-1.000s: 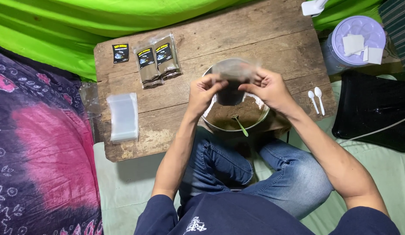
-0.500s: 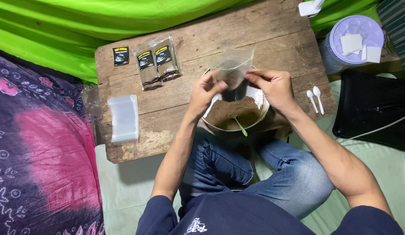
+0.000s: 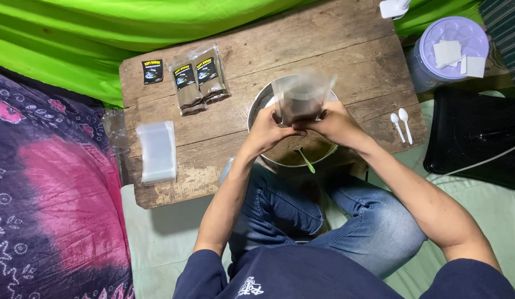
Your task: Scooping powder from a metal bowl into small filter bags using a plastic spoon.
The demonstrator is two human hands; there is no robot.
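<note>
**Clear bag of brown powder, held over a metal bowl**

Item: one small clear plastic bag (image 3: 300, 98), part-filled with brown powder. It is held upright above the far half of the metal bowl (image 3: 256, 111), its long axis running from the hands away toward the far edge of the table, open mouth pointing away from the person. The upper part is blurred.

Left hand (image 3: 267, 132): fingers closed on the bag's lower left edge.

Right hand (image 3: 336, 124): fingers closed on the bag's lower right edge. The two hands meet, touching, just below the bag.

Bowl: sits at the near edge of the wooden table (image 3: 346, 44), holding brown powder, with a green spoon (image 3: 306, 160) lying in it, handle toward the person.

Also on the table: a stack of empty clear bags (image 3: 156, 150) at the left; two filled, labelled packets (image 3: 199, 81) side by side at the far left, a loose black label (image 3: 152, 71) beside them; two white plastic spoons (image 3: 401, 124) at the right edge.

Off the table, right: a tub with a lilac lid (image 3: 456, 40); a black tray (image 3: 473, 138).
</note>
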